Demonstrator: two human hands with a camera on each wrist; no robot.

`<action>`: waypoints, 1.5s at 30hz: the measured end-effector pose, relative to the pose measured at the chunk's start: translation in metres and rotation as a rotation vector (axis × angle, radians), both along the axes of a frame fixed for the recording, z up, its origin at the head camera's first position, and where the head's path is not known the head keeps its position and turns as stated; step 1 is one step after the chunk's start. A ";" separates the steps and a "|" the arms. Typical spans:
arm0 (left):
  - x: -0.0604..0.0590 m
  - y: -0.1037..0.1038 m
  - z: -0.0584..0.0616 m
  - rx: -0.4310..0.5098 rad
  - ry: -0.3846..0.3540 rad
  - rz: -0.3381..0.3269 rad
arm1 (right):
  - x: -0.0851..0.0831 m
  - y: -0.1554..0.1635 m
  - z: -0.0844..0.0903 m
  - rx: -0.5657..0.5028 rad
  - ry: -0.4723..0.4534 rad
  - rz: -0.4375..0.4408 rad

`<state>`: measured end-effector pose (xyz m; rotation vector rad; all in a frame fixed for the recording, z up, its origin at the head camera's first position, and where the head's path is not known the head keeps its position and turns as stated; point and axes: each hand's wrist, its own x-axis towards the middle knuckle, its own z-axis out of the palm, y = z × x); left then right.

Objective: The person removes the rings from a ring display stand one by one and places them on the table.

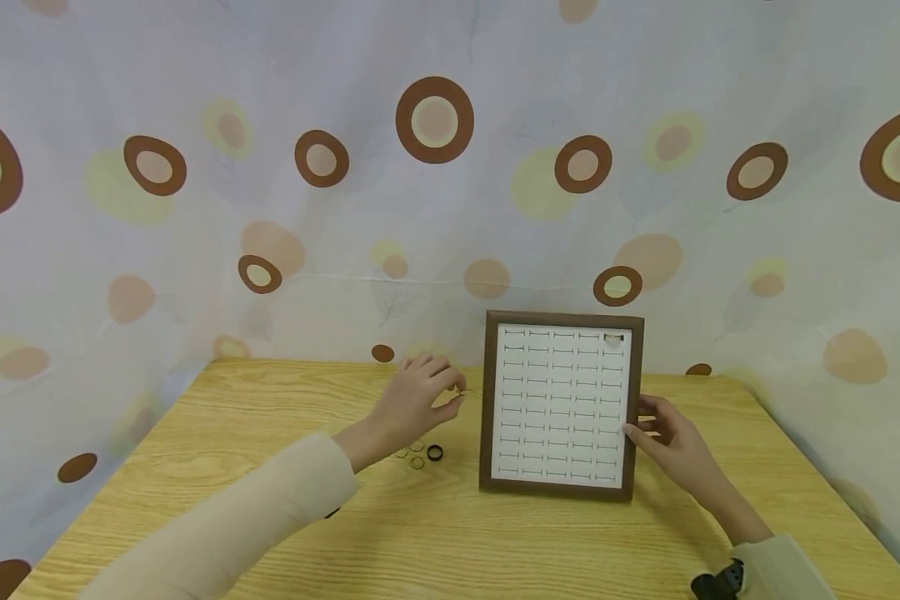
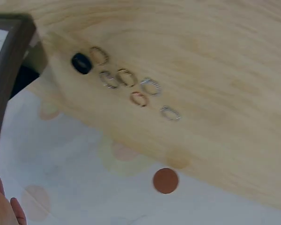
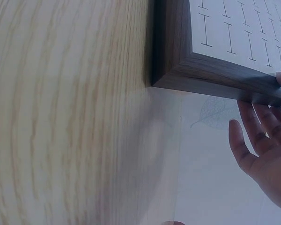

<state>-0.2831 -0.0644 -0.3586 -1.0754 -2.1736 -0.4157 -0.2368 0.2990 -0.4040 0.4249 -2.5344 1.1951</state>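
No words, brand names or numbers are showing anywhere. The white panel of the framed display board (image 1: 558, 406) is carrying only rows of short dark slit marks, which are not lettering.

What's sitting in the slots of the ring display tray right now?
The ring display tray has rows of slits that look vacant, except for one small ring in the top right slot. The right hand, gripping the frame's right edge, covers a little of that side.
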 end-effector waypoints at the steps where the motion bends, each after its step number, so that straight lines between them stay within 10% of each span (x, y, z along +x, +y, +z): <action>1: -0.001 -0.003 -0.004 -0.003 0.006 0.010 | 0.000 0.000 0.000 0.000 0.000 -0.001; 25: -0.017 -0.033 -0.085 -0.118 -0.241 0.211 | -0.002 0.001 -0.002 -0.010 0.012 0.008; 45: -0.019 -0.026 -0.088 -0.087 -0.339 0.177 | 0.000 0.000 0.001 -0.016 0.014 0.012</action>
